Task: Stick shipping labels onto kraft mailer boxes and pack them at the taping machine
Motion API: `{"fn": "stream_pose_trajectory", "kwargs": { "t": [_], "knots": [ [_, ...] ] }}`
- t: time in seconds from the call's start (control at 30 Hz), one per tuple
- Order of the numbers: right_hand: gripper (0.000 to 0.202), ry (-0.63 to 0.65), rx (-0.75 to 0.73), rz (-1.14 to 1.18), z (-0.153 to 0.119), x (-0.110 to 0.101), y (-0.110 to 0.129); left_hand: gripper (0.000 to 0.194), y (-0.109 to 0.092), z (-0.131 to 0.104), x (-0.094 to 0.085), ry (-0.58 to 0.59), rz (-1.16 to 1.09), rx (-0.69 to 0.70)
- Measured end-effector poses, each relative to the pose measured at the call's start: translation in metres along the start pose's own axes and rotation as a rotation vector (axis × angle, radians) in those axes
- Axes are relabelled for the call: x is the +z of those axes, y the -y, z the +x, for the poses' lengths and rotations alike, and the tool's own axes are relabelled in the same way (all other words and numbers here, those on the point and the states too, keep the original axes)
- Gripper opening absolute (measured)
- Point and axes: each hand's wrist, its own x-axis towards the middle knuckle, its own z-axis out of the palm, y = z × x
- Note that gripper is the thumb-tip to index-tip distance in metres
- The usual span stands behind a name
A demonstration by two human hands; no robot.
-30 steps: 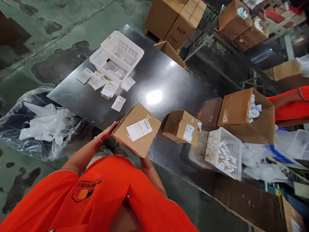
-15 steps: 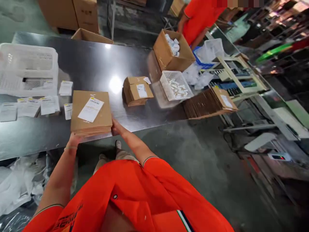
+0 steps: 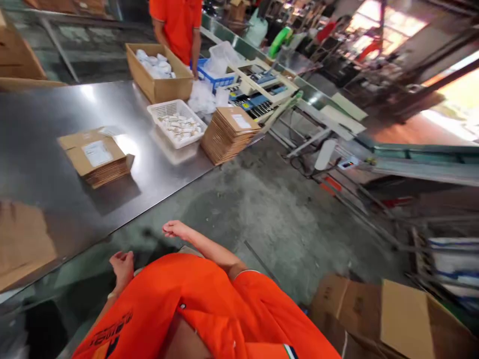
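Away from the table's front edge, my left hand hangs in the air with its fingers loosely bent and nothing in it. My right hand is also in the air in front of my body, its fingers slightly curled and holding nothing. The nearest thing to the left hand is a stack of flat cardboard boxes, blurred and cut off at the left edge. A smaller stack of folded cardboard boxes with a white label lies farther back on the metal table.
A white basket of small white items, an open carton of white pieces and a tall cardboard stack stand toward the right end. Behind them is a co-worker in orange. A large carton sits lower right.
Both hands have let go of the large labelled cardboard stack and drawn back from the table. My view has swung right, leaving that stack at the left edge.
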Motion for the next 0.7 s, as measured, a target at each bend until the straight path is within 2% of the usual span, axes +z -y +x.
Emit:
{"fn": "stream_pose_trajectory", "kwargs": {
  "t": [0.07,0.13,0.2,0.27,0.37,0.43,0.5,0.57,0.63,0.7],
  "knots": [
    [0.028,-0.106,-0.015,0.041,-0.016,-0.064,0.001,0.038,-0.05,0.017,0.055,-0.006,-0.078,0.044],
    [0.023,-0.237,-0.047,0.107,-0.032,-0.125,0.009,0.042,-0.103,0.037,0.095,0.034,-0.101,0.119],
    [0.016,-0.359,-0.121,0.181,-0.046,-0.186,0.024,0.05,-0.16,0.058,0.119,0.065,-0.116,0.22],
    [0.009,-0.516,-0.252,0.23,-0.055,-0.248,0.048,0.056,-0.223,0.08,0.134,0.039,-0.132,0.324],
    [0.016,-0.805,-0.503,0.214,-0.059,-0.35,0.102,0.058,-0.325,0.115,0.156,-0.101,-0.088,0.565],
    [0.024,-0.925,-0.666,0.162,-0.056,-0.42,0.148,0.059,-0.392,0.138,0.179,-0.173,-0.023,0.782],
    [0.032,-0.975,-0.785,0.107,-0.047,-0.485,0.197,0.061,-0.448,0.158,0.21,-0.216,0.056,0.928],
    [0.036,-0.973,-0.847,0.052,-0.034,-0.537,0.244,0.062,-0.49,0.171,0.244,-0.263,0.132,0.978],
    [0.038,-0.897,-0.854,-0.025,-0.017,-0.572,0.281,0.06,-0.517,0.177,0.274,-0.321,0.214,0.958],
    [0.04,-0.73,-0.833,-0.131,0.002,-0.59,0.307,0.054,-0.532,0.174,0.297,-0.373,0.307,0.91]
  ]
}}
